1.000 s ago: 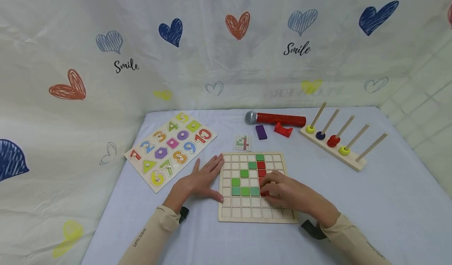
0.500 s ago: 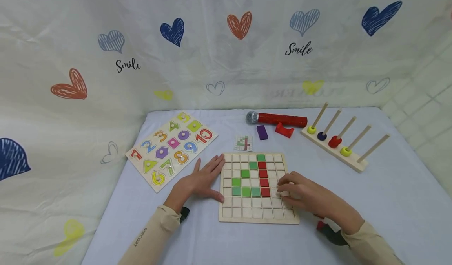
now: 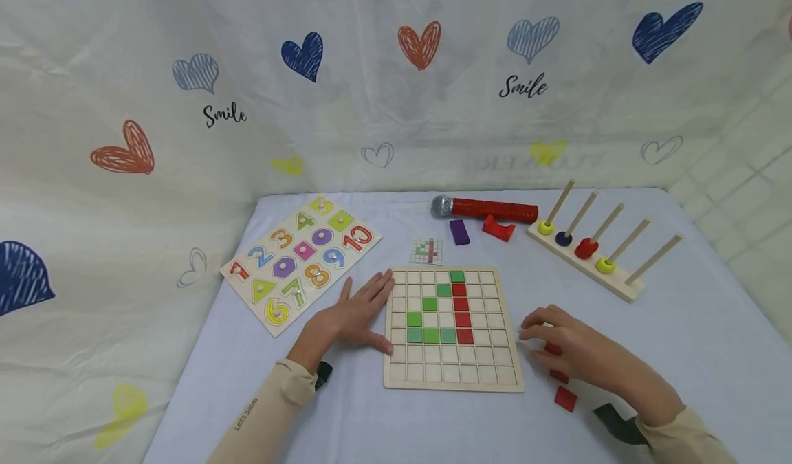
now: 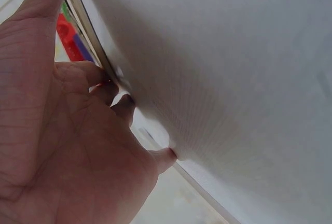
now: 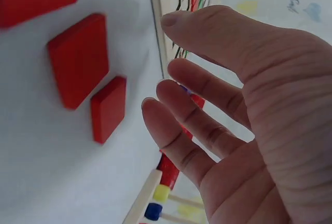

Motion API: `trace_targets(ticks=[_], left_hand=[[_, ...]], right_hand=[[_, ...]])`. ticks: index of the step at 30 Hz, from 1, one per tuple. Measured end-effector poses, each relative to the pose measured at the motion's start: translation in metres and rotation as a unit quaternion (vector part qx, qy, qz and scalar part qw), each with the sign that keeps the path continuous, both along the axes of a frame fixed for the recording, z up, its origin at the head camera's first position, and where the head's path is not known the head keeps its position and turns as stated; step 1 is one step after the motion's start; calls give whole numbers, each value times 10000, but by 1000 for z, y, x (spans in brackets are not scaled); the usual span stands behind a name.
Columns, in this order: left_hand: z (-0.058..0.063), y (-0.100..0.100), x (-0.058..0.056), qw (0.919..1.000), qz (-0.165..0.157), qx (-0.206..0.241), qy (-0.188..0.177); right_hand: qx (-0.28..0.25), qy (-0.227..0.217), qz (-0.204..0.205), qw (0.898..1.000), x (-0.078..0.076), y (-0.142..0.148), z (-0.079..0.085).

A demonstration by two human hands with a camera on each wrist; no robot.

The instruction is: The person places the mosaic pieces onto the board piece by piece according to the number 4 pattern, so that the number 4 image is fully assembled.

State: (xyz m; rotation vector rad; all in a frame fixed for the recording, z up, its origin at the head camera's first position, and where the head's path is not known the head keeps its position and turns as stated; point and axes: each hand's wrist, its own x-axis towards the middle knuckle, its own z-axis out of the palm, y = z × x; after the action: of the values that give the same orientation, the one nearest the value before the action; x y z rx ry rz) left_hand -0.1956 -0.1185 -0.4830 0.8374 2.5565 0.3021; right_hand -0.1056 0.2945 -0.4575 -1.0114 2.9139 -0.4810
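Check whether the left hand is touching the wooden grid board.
Touching. In the head view the left hand lies flat on the table with its fingertips against the left edge of the grid board; the left wrist view shows fingers pressed to that edge.

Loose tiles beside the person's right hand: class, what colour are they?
Red. The loose tiles show best in the right wrist view, lying on the table just off the grid board.

A makeshift children's play corner, likely at home: a table (image 3: 680, 313) under pale cloth holds a number puzzle (image 3: 300, 261), a wooden grid board (image 3: 452, 378), a peg-and-ring stacker (image 3: 588, 258) and a toy microphone (image 3: 485, 209), backed by a heart-printed "Smile" sheet (image 3: 371, 86) beside tiled wall.
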Motion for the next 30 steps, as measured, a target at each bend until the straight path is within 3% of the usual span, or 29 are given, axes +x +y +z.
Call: trace_targets(ticks=[8,16,21,25,30], left_hand=[[1,0,0,10000,11,18,-15],[2,0,0,10000,27,72,-43],[3,-1,0,9999,22,78,-61],[3,0,0,9999,31,82,-73],[3,0,0,9999,16,70,-81]], right_hand=[[131,-30,-265,9996,7,20,-8],[12,487,-515,9975,12,31,-17],[-12,-29,-676,9977,11,32,-17],[-45,-243,-594,9979,10,30,-15],[-295,124,-265,9991,9,24,-15]])
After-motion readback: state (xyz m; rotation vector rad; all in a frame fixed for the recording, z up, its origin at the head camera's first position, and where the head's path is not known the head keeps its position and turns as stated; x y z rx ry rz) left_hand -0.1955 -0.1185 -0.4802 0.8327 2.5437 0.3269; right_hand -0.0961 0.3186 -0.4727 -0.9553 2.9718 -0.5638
